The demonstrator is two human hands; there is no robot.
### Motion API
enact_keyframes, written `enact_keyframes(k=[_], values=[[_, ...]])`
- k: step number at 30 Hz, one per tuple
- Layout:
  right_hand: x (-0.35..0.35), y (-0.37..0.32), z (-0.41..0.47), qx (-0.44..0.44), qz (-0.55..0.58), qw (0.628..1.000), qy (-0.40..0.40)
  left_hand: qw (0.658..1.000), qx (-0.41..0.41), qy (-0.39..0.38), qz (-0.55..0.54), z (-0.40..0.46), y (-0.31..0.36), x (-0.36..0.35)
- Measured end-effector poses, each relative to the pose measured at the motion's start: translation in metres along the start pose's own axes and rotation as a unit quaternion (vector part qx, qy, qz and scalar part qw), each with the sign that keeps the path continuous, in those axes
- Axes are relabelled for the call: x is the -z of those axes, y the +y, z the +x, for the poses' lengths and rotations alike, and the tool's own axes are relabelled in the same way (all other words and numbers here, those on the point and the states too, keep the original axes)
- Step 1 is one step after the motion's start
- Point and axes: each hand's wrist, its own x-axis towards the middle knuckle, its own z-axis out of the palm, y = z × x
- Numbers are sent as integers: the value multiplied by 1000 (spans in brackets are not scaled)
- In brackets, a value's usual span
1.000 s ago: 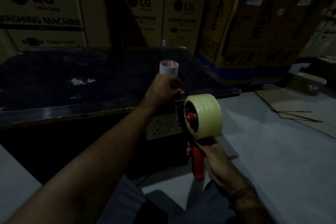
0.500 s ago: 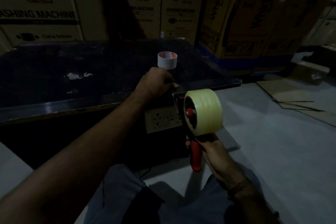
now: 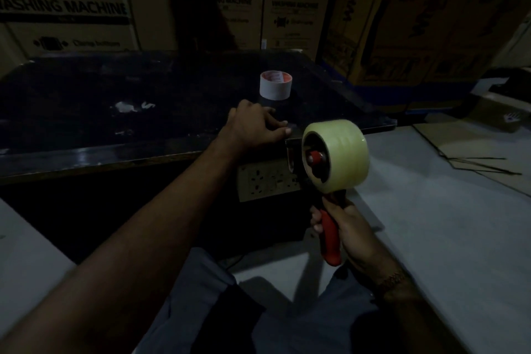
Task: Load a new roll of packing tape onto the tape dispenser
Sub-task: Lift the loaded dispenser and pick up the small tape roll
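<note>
Head view: right hand grip clamped on tape dispenser handle, new roll seated directly above; left hand grip pinched near the cutter, contents indiscernible; advise drawing tape end straight, taut.

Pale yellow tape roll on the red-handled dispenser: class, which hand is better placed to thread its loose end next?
Probably the left hand: it hovers by the dispenser's front, while the right hand grips the red handle below the pale yellow tape roll.
</note>
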Motion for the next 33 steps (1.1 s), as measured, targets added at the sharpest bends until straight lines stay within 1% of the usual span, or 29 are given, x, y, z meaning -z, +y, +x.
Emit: enact_keyframes(k=[3,8,13,17,21,24,27,29,33], values=[[-3,0,-3,15,7,1000,0,1000,5,-8,-1,-1,2,1],[-8,8,-16,19,-43,999,-3,1000,9,-8,-4,-2,3,3],[-6,23,-20,26,-94,995,37,1000,6,7,6,-4,4,0],[-11,29,-19,25,-94,995,33,1000,-2,17,0,-6,3,-2],[-19,38,-19,5,-75,996,42,1000,1,22,-8,-7,1,-3],[-28,40,-15,11,-81,996,46,1000,-2,17,-11,-6,1,-3],[-18,33,-5,22,-104,992,67,1000,1,16,-10,-5,1,-1],[-10,29,-1,31,-96,992,69,1000,-4,16,-10,-3,0,-2],[-24,32,-3,19,-108,993,43,1000,-6,17,-23,-3,-1,-4]])
